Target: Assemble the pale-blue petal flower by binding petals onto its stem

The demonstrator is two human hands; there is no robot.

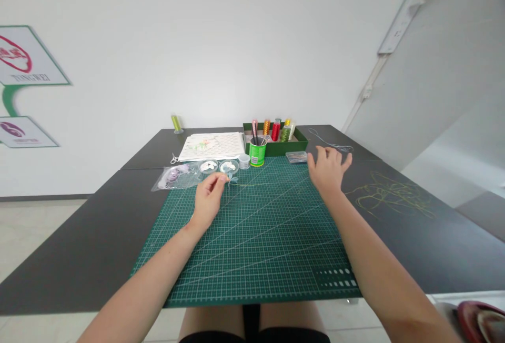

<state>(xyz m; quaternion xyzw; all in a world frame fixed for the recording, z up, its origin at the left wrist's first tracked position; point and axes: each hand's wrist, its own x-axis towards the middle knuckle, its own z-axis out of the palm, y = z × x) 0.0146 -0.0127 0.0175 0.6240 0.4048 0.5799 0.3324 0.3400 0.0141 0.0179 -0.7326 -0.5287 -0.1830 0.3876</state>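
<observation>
My left hand (208,198) rests on the green cutting mat (256,232), fingers pinched together on a small pale blue piece with a thin thread (233,179) trailing right. My right hand (328,168) hovers over the mat's far right corner with fingers spread, holding nothing, close to a small clear plastic box (296,157) and a grey cord (331,143). Just beyond my left hand lie round clear containers (218,166) and a plastic bag with purple material (175,175).
A green tray of thread spools (276,138), a green cup with tools (257,152), a small jar (244,161), a printed sheet (213,145) and small scissors (174,159) sit at the back. Tangled yellow-green thread (389,195) lies on the dark table (90,248) at right.
</observation>
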